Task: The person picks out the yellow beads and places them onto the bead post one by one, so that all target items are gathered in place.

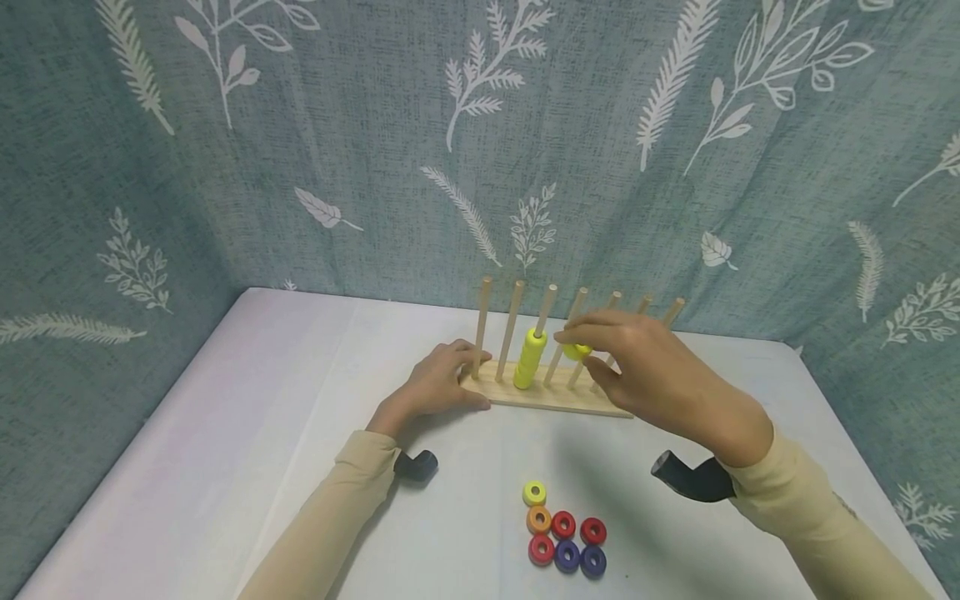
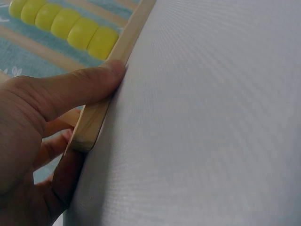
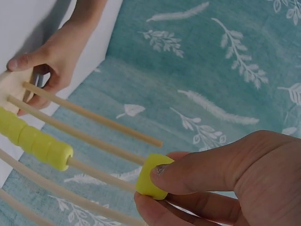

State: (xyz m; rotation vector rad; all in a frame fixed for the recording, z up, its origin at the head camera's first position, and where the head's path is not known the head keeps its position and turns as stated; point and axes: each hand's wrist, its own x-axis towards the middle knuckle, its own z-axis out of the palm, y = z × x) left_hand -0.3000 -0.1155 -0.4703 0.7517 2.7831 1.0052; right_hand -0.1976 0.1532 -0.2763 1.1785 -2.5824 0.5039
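A wooden peg rack (image 1: 558, 402) stands on the table, with several upright pegs in a row. My left hand (image 1: 442, 379) grips the left end of its base, the thumb (image 2: 96, 84) on the front edge. Stacked yellow beads (image 1: 529, 360) fill the lower part of the third peg from the left. My right hand (image 1: 660, 379) pinches a single yellow bead (image 3: 153, 176) between thumb and fingers, raised in front of the pegs. In the right wrist view this bead overlaps the line of the third peg; whether it touches the peg I cannot tell.
Loose beads lie on the near part of the white table (image 1: 337, 525): a yellow bead (image 1: 535, 492), an orange bead (image 1: 538, 520), several red beads (image 1: 563, 525) and two dark purple beads (image 1: 567, 557). A patterned teal curtain (image 1: 375, 167) hangs behind the rack.
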